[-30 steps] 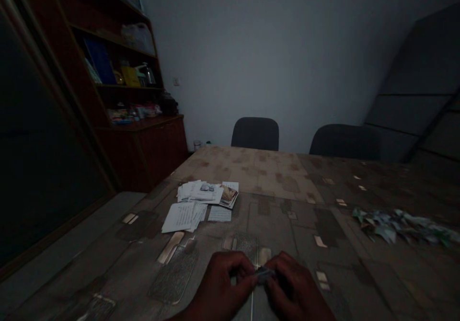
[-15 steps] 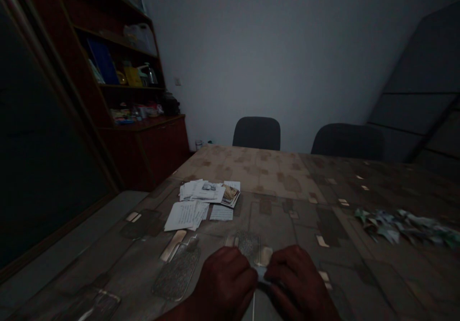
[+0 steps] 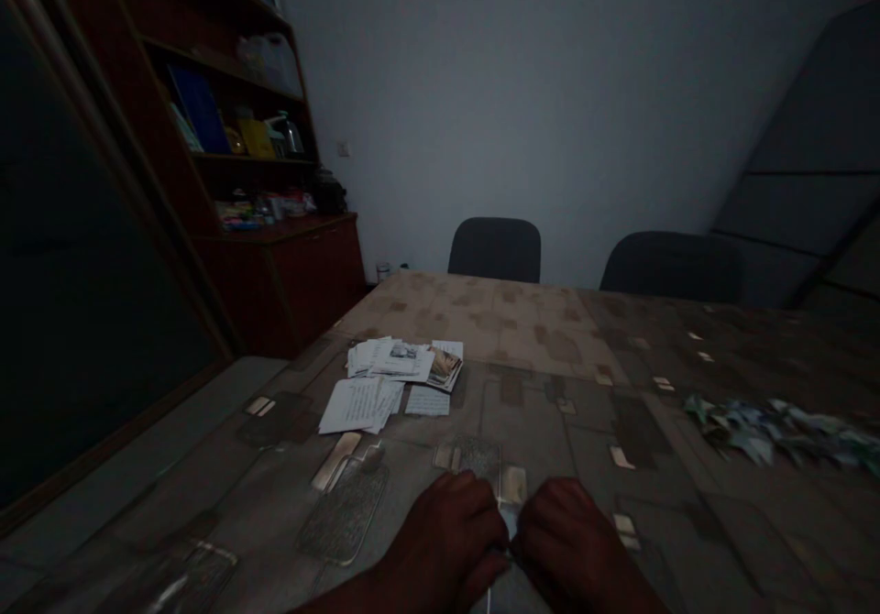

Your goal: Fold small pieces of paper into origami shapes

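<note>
My left hand [image 3: 450, 536] and my right hand [image 3: 570, 536] are close together over the near edge of the table, both with curled fingers. Between their fingertips a small pale piece [image 3: 510, 517], seemingly paper, is pinched; most of it is hidden by the fingers. Beyond my left hand lies a spread of white printed cards [image 3: 395, 362], some with pictures. Far to the right is a row of folded, greenish paper pieces [image 3: 776, 431].
The table [image 3: 481, 307] has a patterned brown cover. Two dark chairs [image 3: 495, 249] stand at its far side. On the left, a red-brown cabinet [image 3: 316, 266] holds bottles, boxes and small items.
My hands have drawn slightly closer together, with less of the pale piece showing between them. The whole view has shifted a little.
</note>
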{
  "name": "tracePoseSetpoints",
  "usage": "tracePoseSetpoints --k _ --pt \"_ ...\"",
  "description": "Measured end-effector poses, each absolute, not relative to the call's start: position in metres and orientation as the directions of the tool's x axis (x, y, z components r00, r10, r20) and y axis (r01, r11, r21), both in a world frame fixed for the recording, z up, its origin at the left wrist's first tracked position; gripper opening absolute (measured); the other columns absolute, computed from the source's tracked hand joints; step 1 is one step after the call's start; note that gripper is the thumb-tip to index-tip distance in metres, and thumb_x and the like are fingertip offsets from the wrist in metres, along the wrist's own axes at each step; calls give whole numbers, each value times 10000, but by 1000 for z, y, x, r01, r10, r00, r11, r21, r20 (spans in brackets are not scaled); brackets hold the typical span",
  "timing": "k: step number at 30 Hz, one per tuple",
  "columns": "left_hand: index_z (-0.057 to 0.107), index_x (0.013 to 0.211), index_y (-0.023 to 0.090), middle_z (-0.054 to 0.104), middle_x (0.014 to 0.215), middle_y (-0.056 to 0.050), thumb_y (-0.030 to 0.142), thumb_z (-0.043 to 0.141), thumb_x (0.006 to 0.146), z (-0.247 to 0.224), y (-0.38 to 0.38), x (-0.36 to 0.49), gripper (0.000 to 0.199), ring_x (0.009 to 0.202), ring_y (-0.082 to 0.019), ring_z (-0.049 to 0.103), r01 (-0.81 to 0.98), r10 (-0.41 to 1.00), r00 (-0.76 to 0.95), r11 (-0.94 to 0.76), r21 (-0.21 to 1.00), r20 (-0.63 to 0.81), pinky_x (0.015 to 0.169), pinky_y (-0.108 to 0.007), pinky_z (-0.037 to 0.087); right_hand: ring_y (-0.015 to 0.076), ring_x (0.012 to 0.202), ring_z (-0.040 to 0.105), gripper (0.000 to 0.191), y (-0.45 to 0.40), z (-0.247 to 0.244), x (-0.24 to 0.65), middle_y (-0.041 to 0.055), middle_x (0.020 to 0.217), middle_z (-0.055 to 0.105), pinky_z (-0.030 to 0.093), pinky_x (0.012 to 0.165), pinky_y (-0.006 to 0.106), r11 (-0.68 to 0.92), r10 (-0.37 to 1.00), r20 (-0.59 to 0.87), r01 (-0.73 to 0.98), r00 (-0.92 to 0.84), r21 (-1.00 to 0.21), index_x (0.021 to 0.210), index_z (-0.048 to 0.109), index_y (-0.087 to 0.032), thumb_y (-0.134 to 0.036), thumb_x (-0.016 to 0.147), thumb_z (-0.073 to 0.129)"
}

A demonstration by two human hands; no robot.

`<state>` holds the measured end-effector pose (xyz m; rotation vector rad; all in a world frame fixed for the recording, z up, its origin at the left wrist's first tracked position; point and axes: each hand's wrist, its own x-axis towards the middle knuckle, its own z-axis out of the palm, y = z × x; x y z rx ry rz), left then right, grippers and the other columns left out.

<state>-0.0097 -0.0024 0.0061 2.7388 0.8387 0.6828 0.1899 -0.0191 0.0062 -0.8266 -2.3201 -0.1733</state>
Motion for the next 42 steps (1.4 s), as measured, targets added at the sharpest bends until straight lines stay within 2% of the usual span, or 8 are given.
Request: tracePoseSetpoints --k 4,7,17,23,28,42 --pt "583 788 183 593 797 -8 174 614 849 10 -3 -9 69 765 -168 518 500 603 728 -792 350 326 683 -297 347 171 660 515 246 -24 7 194 7 655 614 346 664 317 776 593 544 602 -594 -188 705 590 -201 -209 935 503" --pt "596 784 178 597 795 -6 175 623 852 13 -3 -8 74 776 -166 531 515 632 718 -764 389 291 701 -296 353 185 742 541 99 -27 11 197 8 748 652 366 720 328 731 675 426 622 -602 -281 765 613 -207 -154 849 623" --pt "612 819 179 629 838 -5 135 675 814 17 -2 -8 77 828 -179 563 552 705 675 -679 484 220 756 -297 379 199 800 547 139 -22 15 197 17 818 627 419 740 339 574 818 299 671 -491 -469 796 587 -196 -86 866 638" --pt "621 886 199 632 870 6 167 762 741 18 -1 -13 205 864 -183 568 512 695 680 -678 527 233 777 -296 377 204 792 538 154 -19 9 197 12 817 599 421 717 346 562 827 282 688 -487 -459 802 546 -202 -81 881 598" --pt "615 808 180 626 829 -1 110 670 808 17 0 -12 89 810 -170 566 553 712 666 -673 492 225 748 -292 376 204 799 533 148 -20 8 196 22 834 598 427 739 356 563 826 294 692 -481 -451 825 537 -199 -70 891 567" --pt "589 808 175 631 830 -7 126 636 828 21 -3 -7 71 802 -183 562 628 765 609 -625 463 207 755 -317 367 185 748 538 188 -19 2 194 5 775 609 407 704 315 588 802 410 698 -435 -410 786 564 -206 -20 773 586"
